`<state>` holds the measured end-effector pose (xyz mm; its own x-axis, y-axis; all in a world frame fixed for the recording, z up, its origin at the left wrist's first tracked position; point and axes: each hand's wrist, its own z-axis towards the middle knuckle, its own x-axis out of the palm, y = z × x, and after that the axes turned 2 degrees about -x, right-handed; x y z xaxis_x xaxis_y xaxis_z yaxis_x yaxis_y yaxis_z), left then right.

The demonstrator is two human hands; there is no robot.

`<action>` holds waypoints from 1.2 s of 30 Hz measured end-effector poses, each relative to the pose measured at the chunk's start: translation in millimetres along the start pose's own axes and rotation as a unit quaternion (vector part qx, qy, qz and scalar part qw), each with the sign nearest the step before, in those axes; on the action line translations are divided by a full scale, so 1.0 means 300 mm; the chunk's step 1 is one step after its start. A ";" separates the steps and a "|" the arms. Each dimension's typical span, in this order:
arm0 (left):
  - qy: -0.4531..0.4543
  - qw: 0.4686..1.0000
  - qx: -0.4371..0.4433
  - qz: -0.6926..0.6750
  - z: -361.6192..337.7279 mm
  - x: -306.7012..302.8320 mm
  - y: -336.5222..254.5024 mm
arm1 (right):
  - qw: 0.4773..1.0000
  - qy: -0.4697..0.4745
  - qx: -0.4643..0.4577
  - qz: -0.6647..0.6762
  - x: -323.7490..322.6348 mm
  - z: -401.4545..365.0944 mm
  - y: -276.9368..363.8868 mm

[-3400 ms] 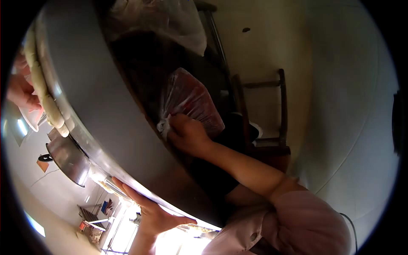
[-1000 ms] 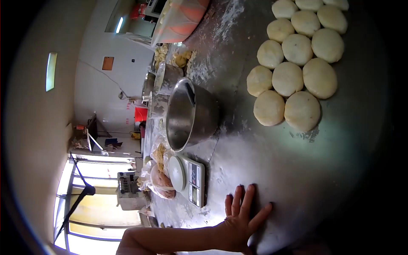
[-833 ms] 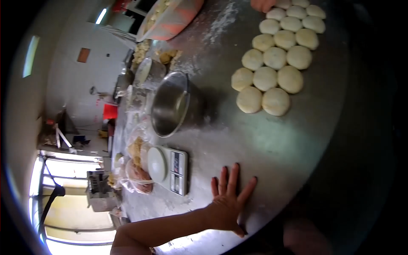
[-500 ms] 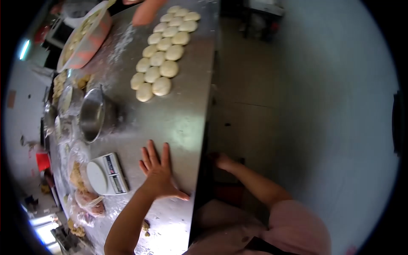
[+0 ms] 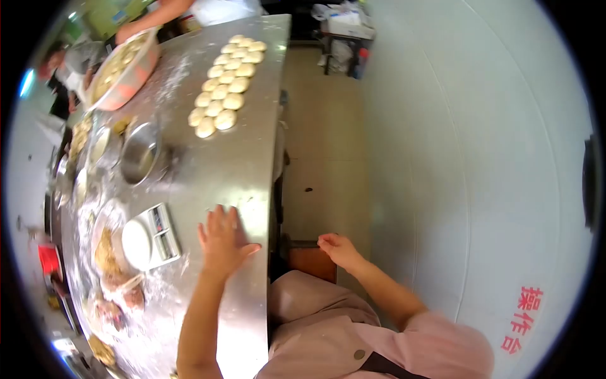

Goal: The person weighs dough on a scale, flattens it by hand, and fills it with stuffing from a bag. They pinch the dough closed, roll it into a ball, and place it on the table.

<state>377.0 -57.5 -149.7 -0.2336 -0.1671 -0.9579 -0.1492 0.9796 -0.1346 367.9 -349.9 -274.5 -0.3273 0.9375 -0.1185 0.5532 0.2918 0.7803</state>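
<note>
My left hand [image 5: 222,243] rests on the steel table [image 5: 218,177], palm down with its fingers spread, holding nothing. Closest to it is a white kitchen scale [image 5: 165,235] with a round plate. My right hand [image 5: 341,250] hangs in the air past the table's edge, its fingers curled together and no object showing in them. Below and left of that hand is a brown panel [image 5: 314,263]. Farther up the table, flattened dough rounds [image 5: 219,92] lie in close rows.
A steel pot [image 5: 140,153] and a pink-and-white basin [image 5: 136,79] stand along the left. Bagged fillings [image 5: 106,252] lie beyond the scale. A co-worker's arm [image 5: 158,18] reaches to the basin. At right is a pale wall [image 5: 454,139] with red characters.
The view has swung, showing more of the wall and a co-worker at the far end. My left hand stays flat on the table. My right hand now shows clear of the table edge.
</note>
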 end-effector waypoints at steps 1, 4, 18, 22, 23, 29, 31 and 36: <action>-0.038 0.999 0.030 0.011 -0.064 0.037 0.005 | 0.999 -0.003 -0.037 0.020 0.037 -0.020 0.017; -0.076 0.995 0.041 -0.057 -0.257 -0.006 -0.037 | 0.981 0.013 -0.184 0.062 0.146 -0.061 0.040; -0.415 0.814 -0.321 -0.247 -1.075 0.266 0.147 | 0.650 0.269 -0.622 -0.344 0.563 -0.408 0.286; -0.416 0.764 -0.426 -0.248 -1.275 0.370 0.156 | 0.558 0.293 -0.621 -0.466 0.684 -0.493 0.148; -0.418 0.760 -0.441 -0.231 -1.315 0.396 0.158 | 0.543 0.285 -0.624 -0.484 0.720 -0.510 0.136; -0.414 0.742 -0.485 -0.210 -1.422 0.473 0.214 | 0.549 0.186 -0.614 -0.535 0.937 -0.542 0.119; -0.392 0.758 -0.470 -0.225 -1.425 0.457 0.231 | 0.587 0.127 -0.594 -0.536 1.006 -0.526 0.144; -0.284 0.885 -0.313 -0.196 -1.444 0.380 0.253 | 0.633 -0.010 -0.580 -0.512 1.095 -0.438 0.216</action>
<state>-77.1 -50.5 -159.1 0.4480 -0.2231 -0.8657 -0.6563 0.5755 -0.4879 195.5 -48.2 -182.1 -0.0429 0.3756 -0.9258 -0.8807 0.4233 0.2126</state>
